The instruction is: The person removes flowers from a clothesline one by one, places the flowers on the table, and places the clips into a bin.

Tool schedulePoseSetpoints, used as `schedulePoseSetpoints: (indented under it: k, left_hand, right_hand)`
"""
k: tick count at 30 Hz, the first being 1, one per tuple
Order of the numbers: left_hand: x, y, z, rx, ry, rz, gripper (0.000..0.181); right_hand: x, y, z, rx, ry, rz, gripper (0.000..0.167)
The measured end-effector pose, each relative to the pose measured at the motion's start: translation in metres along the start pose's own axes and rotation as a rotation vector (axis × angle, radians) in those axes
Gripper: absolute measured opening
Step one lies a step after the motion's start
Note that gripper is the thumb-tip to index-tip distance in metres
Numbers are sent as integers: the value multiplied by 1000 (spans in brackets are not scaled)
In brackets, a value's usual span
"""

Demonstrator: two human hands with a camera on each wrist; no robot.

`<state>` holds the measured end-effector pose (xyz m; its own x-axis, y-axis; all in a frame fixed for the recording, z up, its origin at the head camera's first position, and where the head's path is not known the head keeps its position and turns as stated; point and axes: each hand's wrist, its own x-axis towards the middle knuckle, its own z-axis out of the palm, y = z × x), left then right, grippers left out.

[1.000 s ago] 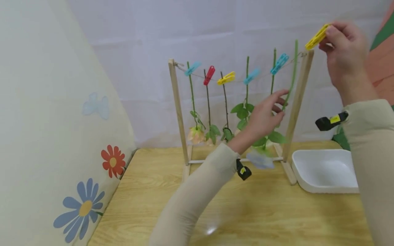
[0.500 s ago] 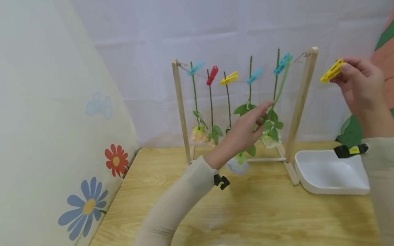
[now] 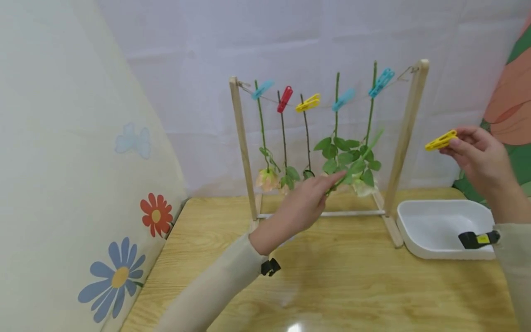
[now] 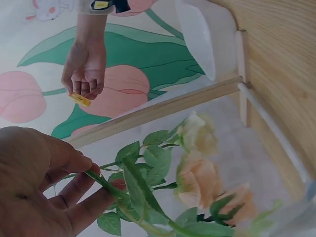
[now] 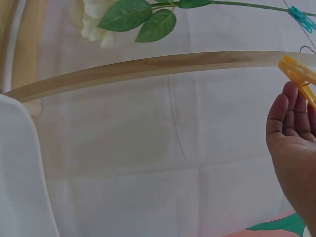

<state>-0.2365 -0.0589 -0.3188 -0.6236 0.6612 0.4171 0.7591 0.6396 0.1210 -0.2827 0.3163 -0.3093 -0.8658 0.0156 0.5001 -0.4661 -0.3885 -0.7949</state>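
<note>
My left hand [image 3: 296, 203] pinches the green stem [image 4: 101, 180] of a leafy artificial flower between thumb and fingers, in front of the rack. Its stem end slants up to the right; the bloom is mostly hidden in the head view. To the right of the rack, my right hand [image 3: 481, 154] holds a yellow clothespin [image 3: 440, 140] by its fingertips. Behind the left hand, several flowers hang head down from a string on the wooden rack [image 3: 408, 133]. They are clipped by a red clothespin [image 3: 285, 99], a yellow one and blue ones [image 3: 381, 83].
A white basin [image 3: 448, 230] stands on the wooden table [image 3: 352, 286], by the rack's right foot. A white rod [image 3: 352, 213] joins the rack's posts low down. Behind is a pale cloth backdrop [image 3: 282, 46]; a wall with painted flowers [image 3: 156, 215] is at left.
My left hand has drawn the flower down and left, away from the string's right end. The right hand, still holding the yellow clothespin, has come down from beside the right post's top.
</note>
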Motion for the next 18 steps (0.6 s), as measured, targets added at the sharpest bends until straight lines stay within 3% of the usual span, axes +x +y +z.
schedulePoseSetpoints:
  k: [8, 18]
  left_hand:
    - [-21, -6, 19, 97, 44, 54, 66]
    - [-37, -13, 41, 176, -40, 71, 67]
  right_hand:
    - [-22, 22, -20, -76, -20, 63, 22]
    - [-38, 44, -39, -86, -46, 95, 22]
